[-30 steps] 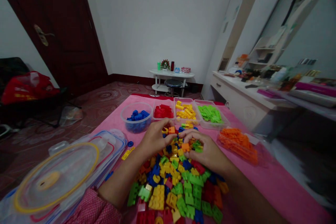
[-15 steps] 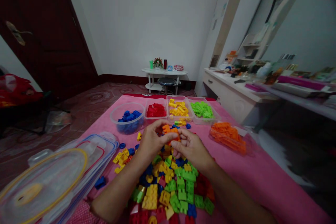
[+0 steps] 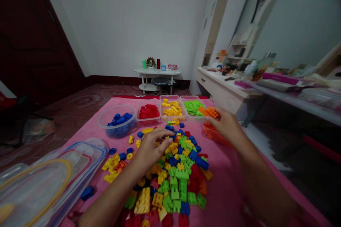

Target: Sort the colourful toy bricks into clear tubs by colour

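Observation:
My right hand (image 3: 226, 122) is closed on orange toy bricks (image 3: 210, 112), held above the clear container of orange bricks (image 3: 213, 133) on the right. That container is partly hidden under the hand and wrist. Over the left side of the mixed brick pile (image 3: 176, 170), my left hand (image 3: 153, 145) hovers with its fingers apart and nothing in them. Yellow, green, blue and red bricks make up most of the pile.
Along the far side of the pink-covered table stand a round tub of blue bricks (image 3: 117, 129) and boxes of red (image 3: 148, 111), yellow (image 3: 172, 109) and green bricks (image 3: 193, 107). Stacked clear lids (image 3: 53, 173) lie at left. A dresser (image 3: 226, 88) stands to the right.
My right hand has moved right, carrying the orange bricks from above the pile to the orange container. My left hand has let go of them and stays over the pile. The view has turned right.

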Demonstrator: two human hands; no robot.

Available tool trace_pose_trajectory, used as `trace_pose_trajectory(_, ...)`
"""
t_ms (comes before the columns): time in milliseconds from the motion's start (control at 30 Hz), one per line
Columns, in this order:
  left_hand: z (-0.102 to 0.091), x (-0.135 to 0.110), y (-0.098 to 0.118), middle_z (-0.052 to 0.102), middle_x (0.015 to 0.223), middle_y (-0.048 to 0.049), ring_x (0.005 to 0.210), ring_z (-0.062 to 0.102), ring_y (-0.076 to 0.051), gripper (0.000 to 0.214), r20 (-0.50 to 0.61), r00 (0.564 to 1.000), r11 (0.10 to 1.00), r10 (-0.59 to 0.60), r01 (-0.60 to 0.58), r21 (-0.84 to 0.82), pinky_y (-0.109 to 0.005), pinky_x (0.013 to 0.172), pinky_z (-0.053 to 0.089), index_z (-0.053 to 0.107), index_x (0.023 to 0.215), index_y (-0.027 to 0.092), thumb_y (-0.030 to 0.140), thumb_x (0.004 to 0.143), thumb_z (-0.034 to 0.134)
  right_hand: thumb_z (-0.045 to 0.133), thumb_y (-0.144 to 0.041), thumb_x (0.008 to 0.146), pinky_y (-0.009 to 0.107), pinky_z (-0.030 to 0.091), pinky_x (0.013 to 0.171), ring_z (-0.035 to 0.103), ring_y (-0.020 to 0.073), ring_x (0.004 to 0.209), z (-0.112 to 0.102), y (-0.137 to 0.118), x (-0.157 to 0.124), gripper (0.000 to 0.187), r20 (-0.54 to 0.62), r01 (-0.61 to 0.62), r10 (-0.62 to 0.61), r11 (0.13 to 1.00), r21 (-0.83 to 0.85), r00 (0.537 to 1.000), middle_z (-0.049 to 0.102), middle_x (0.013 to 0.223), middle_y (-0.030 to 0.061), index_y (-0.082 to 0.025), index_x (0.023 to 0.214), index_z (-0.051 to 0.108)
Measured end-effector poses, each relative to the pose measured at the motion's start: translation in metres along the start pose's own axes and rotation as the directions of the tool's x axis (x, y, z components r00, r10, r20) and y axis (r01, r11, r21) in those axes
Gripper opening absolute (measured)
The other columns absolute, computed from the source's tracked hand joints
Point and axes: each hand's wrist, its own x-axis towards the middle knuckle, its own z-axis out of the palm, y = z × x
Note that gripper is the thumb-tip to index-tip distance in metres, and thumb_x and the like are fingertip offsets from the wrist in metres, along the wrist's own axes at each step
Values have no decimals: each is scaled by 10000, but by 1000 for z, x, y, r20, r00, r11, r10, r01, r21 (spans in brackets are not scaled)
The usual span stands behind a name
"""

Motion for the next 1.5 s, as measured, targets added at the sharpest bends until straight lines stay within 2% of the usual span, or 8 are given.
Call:
trace_pose_trajectory(167, 2, -1, -4, 680, 990, -51, 950, 606, -191, 187, 98, 990, 984, 101, -114, 136, -326, 882, 454, 702, 931, 216, 206, 814, 556, 591, -423, 751, 364, 424, 664, 621, 315, 889, -30, 42, 4, 369, 8, -193, 224, 855, -482, 975, 680, 994, 154, -192, 1023, 683)
trace_pose_trajectory(333, -11, 4, -13, 675, 1015, -62, 973, 605, -196, 211, 93, 994, 968, 60, -81, 238, -334, 892, 449, 694, 964, 201, 183, 805, 557, 529, -231, 772, 283, 431, 682, 632, 208, 810, -13, 11, -5, 240, 162, 58, -14, 961, -269, 987, 710, 922, 80, -192, 933, 703)
trace_pose_trajectory(433, -25, 7, -17, 684, 1020, -60, 969, 616, -200, 208, 80, 997, 959, 21, -43, 280, -333, 877, 458, 694, 964, 204, 203, 811, 553, 497, -144, 745, 249, 425, 679, 631, 174, 780, 11, -12, -14, 239, 344, 254, -210, 963, -88, 915, 713, 866, 53, -184, 856, 705)
trace_pose_trajectory(633, -23, 1, -23, 637, 1188, -67, 1114, 560, -225, 348, 243, 968, 945, 58, -132, 301, -383, 976, 406, 634, 1147, 234, 253, 804, 582, 573, -169, 694, 304, 429, 831, 615, 219, 981, 52, -18, -32, 418, 530, 331, -265, 943, -31, 805, 692, 1057, 43, -265, 1088, 673)
trace_pose_trajectory(800, -4, -7, -25, 587, 1260, -63, 1178, 498, -243, 436, 402, 907, 915, 127, -263, 304, -416, 1016, 361, 600, 1201, 262, 227, 767, 617, 519, -133, 701, 339, 398, 926, 573, 231, 1098, 69, -14, -37, 510, 530, 350, -319, 936, 45, 786, 645, 1184, 51, -279, 1179, 622)
trace_pose_trajectory(1100, -11, -2, -25, 652, 982, -39, 909, 589, -188, 248, 358, 932, 922, 51, -182, 343, -293, 832, 439, 649, 939, 200, 147, 697, 632, 510, -88, 669, 288, 404, 911, 572, 208, 1082, 61, -15, -34, 499, 585, 368, -322, 929, 43, 744, 652, 1156, 22, -270, 1109, 657)
trace_pose_trajectory(1333, -15, -1, -23, 670, 956, -38, 841, 605, -193, 415, 396, 918, 885, 0, -185, 428, -288, 745, 444, 641, 1115, 262, 138, 723, 582, 487, -120, 735, 333, 422, 899, 572, 221, 1057, 60, -40, -42, 419, 436, 361, -321, 933, -7, 841, 640, 1139, 53, -234, 1107, 642)
trace_pose_trajectory(1500, -30, 3, -24, 688, 894, -31, 791, 604, -162, 332, 373, 927, 943, -24, -103, 315, -250, 727, 442, 698, 989, 209, 91, 707, 566, 452, -21, 732, 345, 323, 1028, 439, 194, 1213, 89, -49, -49, 580, 386, 541, -571, 818, 195, 725, 527, 1327, 55, -222, 1270, 533)
